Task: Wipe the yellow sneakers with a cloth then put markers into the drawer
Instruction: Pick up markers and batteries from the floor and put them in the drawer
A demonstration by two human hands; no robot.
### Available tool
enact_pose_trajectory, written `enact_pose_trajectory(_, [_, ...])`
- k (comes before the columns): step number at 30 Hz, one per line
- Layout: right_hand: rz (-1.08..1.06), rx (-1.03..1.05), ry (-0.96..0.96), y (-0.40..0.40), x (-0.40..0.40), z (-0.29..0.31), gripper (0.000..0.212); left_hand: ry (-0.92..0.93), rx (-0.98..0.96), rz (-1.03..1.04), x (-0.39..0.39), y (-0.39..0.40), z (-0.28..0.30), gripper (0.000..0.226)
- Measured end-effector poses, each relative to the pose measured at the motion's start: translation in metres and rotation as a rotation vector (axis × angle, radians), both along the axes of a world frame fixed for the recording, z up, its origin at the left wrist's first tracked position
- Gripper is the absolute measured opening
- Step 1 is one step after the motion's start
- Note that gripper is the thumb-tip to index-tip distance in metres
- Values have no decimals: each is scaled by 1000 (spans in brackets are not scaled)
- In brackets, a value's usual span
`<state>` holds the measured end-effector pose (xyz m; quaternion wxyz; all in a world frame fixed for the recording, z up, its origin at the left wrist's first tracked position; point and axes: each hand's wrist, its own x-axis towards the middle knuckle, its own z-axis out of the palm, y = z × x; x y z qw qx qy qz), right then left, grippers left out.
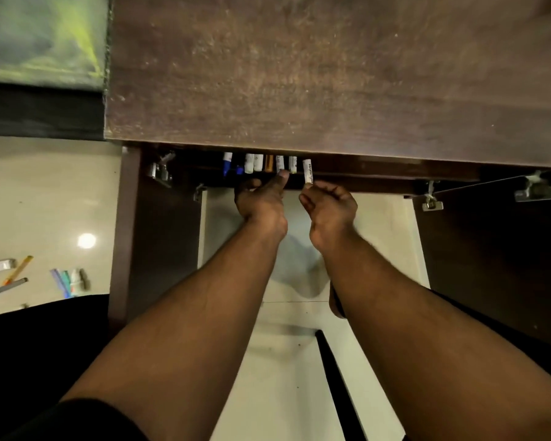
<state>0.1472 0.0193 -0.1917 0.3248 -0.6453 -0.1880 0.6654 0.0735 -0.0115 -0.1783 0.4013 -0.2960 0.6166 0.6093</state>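
Just under the brown cabinet top (299,74), a dark drawer (363,173) is pulled out a little. Several markers (255,163) lie side by side in it, white, blue and orange. My right hand (330,205) pinches the near end of a white marker (307,171) at the right end of that row. My left hand (261,198) reaches to the drawer front, its thumb touching the row of markers. No sneakers or cloth can be made out.
Two cabinet doors stand open, the left door (131,233) and the right door (490,249), with metal hinges (161,170). More markers and pens (70,281) lie on the pale floor at the left. A blurred green-grey thing (42,39) fills the top left.
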Motion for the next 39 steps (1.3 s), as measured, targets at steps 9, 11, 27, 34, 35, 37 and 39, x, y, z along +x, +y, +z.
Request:
enact_pose_trajectory(9, [272,194,-88,1,-18,0,16,7,32,12,-6,4,-5,42])
enact_pose_trajectory(11, [338,236,-144,-1,-19,-1,15,10,36,3,-5,4,-4,41])
enact_pose_trajectory(27, [364,124,-223,-5,-11,1,26,87,-96,-253,-2,-51,2,16])
enact_pose_trajectory(34, [741,451,-556,-59,13,73,43,728,-264,-1071,0,-88,79,17])
enact_pose_trajectory(35, [813,512,-575,-69,14,88,43,817,-300,-1180,0,-95,96,21])
enact_pose_trajectory(37, [936,640,-590,-92,16,125,44,970,-347,-1286,-4,-115,137,30])
enact_pose_trajectory(39, [1005,726,-583,-112,13,163,44,1091,-364,-1287,-13,-133,177,32])
